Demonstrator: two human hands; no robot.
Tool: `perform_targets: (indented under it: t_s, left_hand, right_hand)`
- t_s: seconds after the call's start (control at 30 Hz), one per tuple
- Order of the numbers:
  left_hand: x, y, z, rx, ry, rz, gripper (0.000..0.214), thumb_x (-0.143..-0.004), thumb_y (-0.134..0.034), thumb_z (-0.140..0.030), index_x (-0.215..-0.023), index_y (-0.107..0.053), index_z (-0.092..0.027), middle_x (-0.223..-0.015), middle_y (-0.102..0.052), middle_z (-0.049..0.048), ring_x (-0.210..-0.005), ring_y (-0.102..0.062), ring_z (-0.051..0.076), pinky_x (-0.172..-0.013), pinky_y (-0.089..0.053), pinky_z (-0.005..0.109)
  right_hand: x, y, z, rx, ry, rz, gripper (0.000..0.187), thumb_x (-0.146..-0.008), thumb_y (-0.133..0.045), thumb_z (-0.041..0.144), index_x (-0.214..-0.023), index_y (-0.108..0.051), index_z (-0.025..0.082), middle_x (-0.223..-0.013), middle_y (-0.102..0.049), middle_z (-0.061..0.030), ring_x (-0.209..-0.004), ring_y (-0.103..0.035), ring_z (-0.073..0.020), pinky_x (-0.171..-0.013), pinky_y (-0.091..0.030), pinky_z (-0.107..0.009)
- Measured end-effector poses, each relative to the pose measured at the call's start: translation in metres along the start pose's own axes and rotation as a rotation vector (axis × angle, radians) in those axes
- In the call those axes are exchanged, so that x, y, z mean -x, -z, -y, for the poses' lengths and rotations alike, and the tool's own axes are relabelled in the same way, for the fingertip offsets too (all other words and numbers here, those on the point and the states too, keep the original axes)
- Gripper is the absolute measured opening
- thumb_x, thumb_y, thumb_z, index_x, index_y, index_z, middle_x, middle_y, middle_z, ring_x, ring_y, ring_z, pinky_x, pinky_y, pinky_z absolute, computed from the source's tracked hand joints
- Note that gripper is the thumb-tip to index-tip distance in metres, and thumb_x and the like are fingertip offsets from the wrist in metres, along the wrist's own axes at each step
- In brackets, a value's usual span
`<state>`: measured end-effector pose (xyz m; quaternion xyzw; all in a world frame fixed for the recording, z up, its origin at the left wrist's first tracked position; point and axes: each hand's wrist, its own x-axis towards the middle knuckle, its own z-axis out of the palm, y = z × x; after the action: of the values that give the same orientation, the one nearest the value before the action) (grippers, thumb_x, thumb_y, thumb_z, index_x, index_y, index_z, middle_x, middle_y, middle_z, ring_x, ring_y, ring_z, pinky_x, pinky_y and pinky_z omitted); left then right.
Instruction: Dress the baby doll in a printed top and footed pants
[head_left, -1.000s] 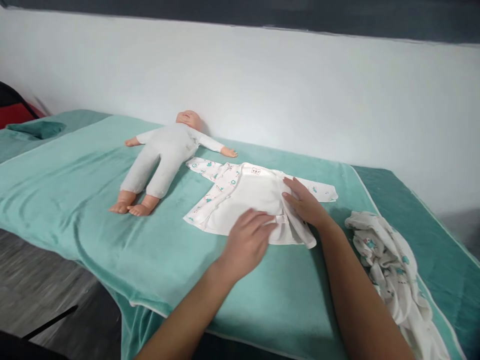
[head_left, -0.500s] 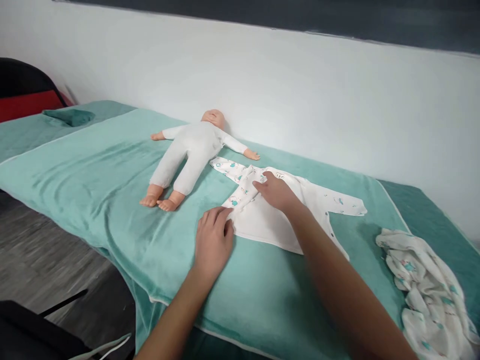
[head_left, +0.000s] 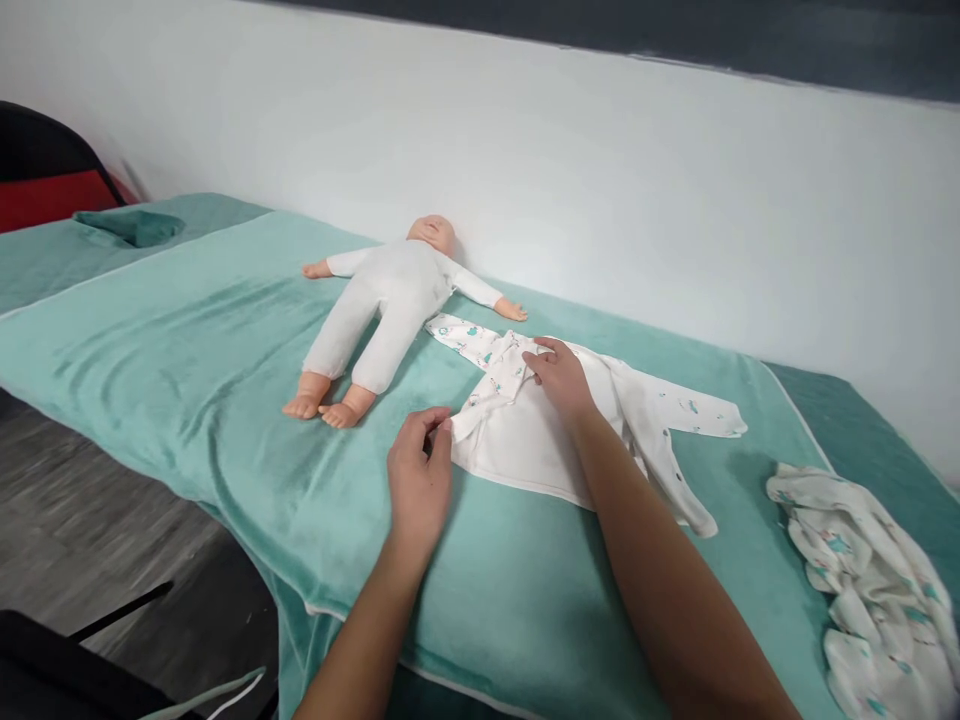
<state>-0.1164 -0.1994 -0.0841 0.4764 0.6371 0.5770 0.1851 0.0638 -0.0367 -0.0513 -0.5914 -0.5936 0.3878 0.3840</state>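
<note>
A white baby shirt [head_left: 525, 440] with teal animal prints lies spread open on the green blanket, sleeves out to both sides. My left hand [head_left: 420, 470] pinches the lower left corner of its front flap. Higher up, near the collar, my right hand [head_left: 559, 375] has thumb and fingers closed on the flap's upper edge. My right forearm covers part of the shirt's middle and right side. Just left of the shirt, a baby doll [head_left: 394, 290] in a white cloth body lies on its back, arms spread; one shirt sleeve reaches close to its side.
A crumpled printed white cloth [head_left: 870, 590] lies at the right. The green blanket [head_left: 187, 350] hangs over the table's front edge. Behind it stands a white wall [head_left: 600, 190]. A black and red chair [head_left: 52, 170] is at the far left, with a dark object [head_left: 67, 670] below.
My left hand has lifted the flap's corner and moved slightly left. The front flap is folded further back, and my right hand now pinches its upper edge.
</note>
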Motion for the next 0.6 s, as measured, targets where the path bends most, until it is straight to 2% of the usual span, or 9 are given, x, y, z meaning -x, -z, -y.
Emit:
perform_targets:
  t_s: [0.07,0.2,0.27,0.37,0.47,0.53,0.6]
  left_hand:
    - [0.0021,0.0016,0.0002,-0.014,-0.058,0.000,0.023,-0.093,-0.049,-0.019,-0.108,-0.066,-0.022,-0.109,-0.067,0.0057,-0.101,-0.063,0.020,-0.087,-0.051,0.034]
    - [0.0085,0.0030,0.0017,-0.210,-0.277,0.191,0.050,-0.078,-0.048,-0.002,-0.118,-0.065,-0.025,-0.134,-0.061,0.0072,-0.125,-0.056,0.026,-0.103,-0.048,0.044]
    - [0.0103,0.0023,0.0034,-0.286,-0.315,0.233,0.058,-0.073,-0.046,0.001,-0.120,-0.065,-0.026,-0.137,-0.060,0.0066,-0.127,-0.056,0.027,-0.105,-0.047,0.047]
    - [0.0102,-0.0001,0.0070,-0.268,-0.275,0.182,0.057,-0.074,-0.043,0.003,-0.119,-0.066,-0.024,-0.129,-0.064,0.0077,-0.121,-0.060,0.026,-0.101,-0.049,0.044]
    - [0.0084,-0.0027,0.0093,-0.225,-0.216,0.110,0.045,-0.082,-0.043,-0.001,-0.113,-0.068,-0.022,-0.115,-0.070,0.0078,-0.110,-0.064,0.024,-0.096,-0.050,0.041]
    - [0.0074,-0.0042,0.0090,-0.212,-0.173,0.057,0.033,-0.088,-0.046,-0.009,-0.110,-0.069,-0.021,-0.108,-0.072,0.0070,-0.103,-0.065,0.024,-0.093,-0.050,0.039]
    - [0.0071,-0.0055,0.0075,-0.202,-0.109,0.011,0.024,-0.094,-0.049,-0.021,-0.107,-0.069,-0.020,-0.104,-0.073,0.0063,-0.096,-0.066,0.023,-0.088,-0.049,0.038]
  right_hand:
    - [0.0001,0.0018,0.0007,-0.082,-0.008,-0.004,0.049,-0.074,-0.070,0.050,-0.115,-0.065,0.024,-0.075,-0.060,0.0031,-0.067,-0.054,-0.0155,-0.067,-0.046,-0.031]
    - [0.0006,0.0056,-0.0014,-0.377,-0.046,0.039,0.045,-0.071,-0.075,0.045,-0.109,-0.066,0.025,-0.080,-0.063,0.0028,-0.067,-0.054,-0.0126,-0.062,-0.046,-0.027]
    - [0.0009,0.0058,-0.0023,-0.550,-0.054,0.096,0.044,-0.070,-0.077,0.042,-0.108,-0.065,0.024,-0.082,-0.065,0.0023,-0.067,-0.056,-0.0112,-0.062,-0.048,-0.026]
    - [0.0018,0.0041,-0.0023,-0.743,-0.071,0.150,0.037,-0.072,-0.079,0.035,-0.105,-0.066,0.023,-0.084,-0.067,0.0022,-0.070,-0.061,-0.0104,-0.067,-0.053,-0.024]
    - [0.0036,0.0015,-0.0014,-0.816,-0.082,0.166,0.030,-0.074,-0.079,0.026,-0.102,-0.069,0.024,-0.085,-0.070,0.0018,-0.080,-0.069,-0.0118,-0.074,-0.056,-0.023]
    - [0.0048,-0.0005,-0.0008,-0.813,-0.067,0.184,0.027,-0.076,-0.078,0.024,-0.101,-0.070,0.023,-0.093,-0.073,-0.0006,-0.092,-0.072,-0.0145,-0.081,-0.056,-0.025]
    - [0.0056,-0.0030,-0.0006,-0.778,-0.026,0.221,0.028,-0.078,-0.078,0.027,-0.104,-0.070,0.023,-0.110,-0.076,-0.0043,-0.107,-0.070,-0.0178,-0.092,-0.055,-0.029]
